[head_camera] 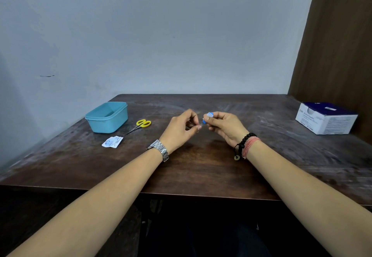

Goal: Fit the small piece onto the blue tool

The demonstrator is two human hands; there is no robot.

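Dark wooden table (201, 168), both our hands raised over its middle.
Our right hand (225, 124) pinches a small blue-capped needle piece (207, 116); our left hand (182, 127) pinches its clear end. Scissors (141, 124) lie at ten o'clock. A sideways tug could slip it loose.

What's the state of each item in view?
Left hand: fingers curled, pinching something thin.
Right hand: pinching a small blue-and-white piece.
Tub: open, no lid.
Scissors: closed, lying flat.
Wrapper: torn open, lying flat.
Box: flat on the table.
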